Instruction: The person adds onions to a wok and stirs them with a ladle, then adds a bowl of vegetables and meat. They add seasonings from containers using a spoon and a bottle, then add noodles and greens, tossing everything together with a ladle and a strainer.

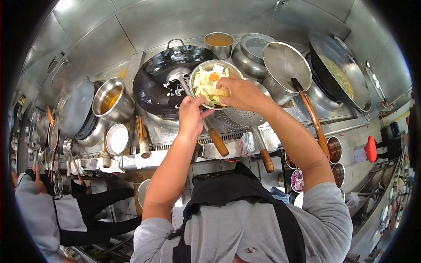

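Overhead, brushed steel panels (175, 19) wall the crowded metal counter (337, 125)

A round silver metal bowl (233, 70) was at the upper middle, full of soft yellow and white food (204, 80). A wooden-handled silver metal ladle (179, 73) dipped into a round black metal wok (148, 83).

The only view looks from the head of the person, facing forward and down over the chest onto the stove counter (206, 142). Its very wide, rounded lens bends the scene and leaves the corners black. The counter's near edge crosses mid-picture, close below the camera; its far edge meets the steel wall (166, 22). With one camera, no area is shared.
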A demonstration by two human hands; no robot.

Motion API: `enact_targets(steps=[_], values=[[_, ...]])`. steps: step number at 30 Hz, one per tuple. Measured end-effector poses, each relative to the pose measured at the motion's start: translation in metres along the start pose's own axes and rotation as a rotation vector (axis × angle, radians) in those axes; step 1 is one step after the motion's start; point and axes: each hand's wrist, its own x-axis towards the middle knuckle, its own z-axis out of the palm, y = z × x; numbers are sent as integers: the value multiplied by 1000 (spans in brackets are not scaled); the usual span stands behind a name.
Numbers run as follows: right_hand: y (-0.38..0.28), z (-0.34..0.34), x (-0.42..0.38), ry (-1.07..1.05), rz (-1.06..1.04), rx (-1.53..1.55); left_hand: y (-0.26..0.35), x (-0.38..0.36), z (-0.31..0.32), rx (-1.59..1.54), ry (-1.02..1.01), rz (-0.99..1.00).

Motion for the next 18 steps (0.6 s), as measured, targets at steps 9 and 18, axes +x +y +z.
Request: enact_targets(steps=[9,18], values=[[35,-57,-14,235,107,335,4,-9,-2,35,6,27],[35,-15,3,73,31,-294,3,-11,-7,47,-30,47]])
